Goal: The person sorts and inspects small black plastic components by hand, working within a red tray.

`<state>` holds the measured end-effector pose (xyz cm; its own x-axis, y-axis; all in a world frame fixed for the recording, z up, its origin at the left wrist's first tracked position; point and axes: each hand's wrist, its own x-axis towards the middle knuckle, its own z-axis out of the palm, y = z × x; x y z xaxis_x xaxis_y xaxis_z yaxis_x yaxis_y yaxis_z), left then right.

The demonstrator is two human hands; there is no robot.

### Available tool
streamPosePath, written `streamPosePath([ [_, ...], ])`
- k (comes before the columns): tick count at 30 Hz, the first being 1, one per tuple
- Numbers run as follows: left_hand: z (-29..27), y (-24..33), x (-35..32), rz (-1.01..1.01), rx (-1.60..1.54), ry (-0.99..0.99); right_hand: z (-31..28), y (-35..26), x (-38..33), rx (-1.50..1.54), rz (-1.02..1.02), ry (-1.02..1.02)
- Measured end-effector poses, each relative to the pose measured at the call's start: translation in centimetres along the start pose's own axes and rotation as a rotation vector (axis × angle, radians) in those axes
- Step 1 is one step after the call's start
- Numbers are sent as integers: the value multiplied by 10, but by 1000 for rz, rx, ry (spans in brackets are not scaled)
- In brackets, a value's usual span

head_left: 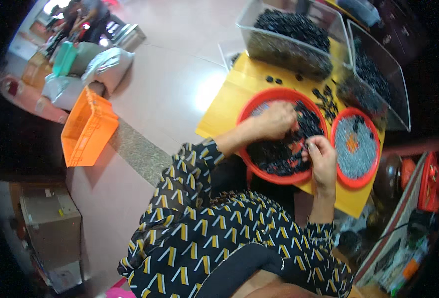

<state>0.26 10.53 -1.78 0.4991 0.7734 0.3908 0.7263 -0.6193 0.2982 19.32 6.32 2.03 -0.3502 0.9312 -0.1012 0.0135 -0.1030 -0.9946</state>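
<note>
My left hand (277,120) is over a large round red tray (285,181), its fingers curled together. Beside it, above the tray's right side, my right hand (322,158) has thumb and forefinger pinched. Whatever either hand holds is too small to make out. Many small black pieces (269,153) lie in the tray, with red bottom showing between them. Close on the right is a smaller red tray (357,184) full of thin grey pieces (349,161), with an orange patch in the middle. Several loose black pieces (327,103) are scattered between and behind the trays.
Both trays rest on a yellow tabletop (224,111). Clear plastic bins (289,47) of black pieces stand at its back. An orange crate (89,130), filled sacks (107,69) and a cardboard box (50,216) are on the left. People (88,20) are at the far left.
</note>
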Motion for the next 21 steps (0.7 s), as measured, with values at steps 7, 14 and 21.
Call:
streamPosePath([
  [7,-40,40,-32,-298,-449,83,11,-4,-8,112,52,-50],
  [14,-31,69,-51,-342,-802,351,35,3,-7,366,97,-44],
  [21,-34,76,-61,-559,-1018,287,46,9,-13,-266,-208,34],
])
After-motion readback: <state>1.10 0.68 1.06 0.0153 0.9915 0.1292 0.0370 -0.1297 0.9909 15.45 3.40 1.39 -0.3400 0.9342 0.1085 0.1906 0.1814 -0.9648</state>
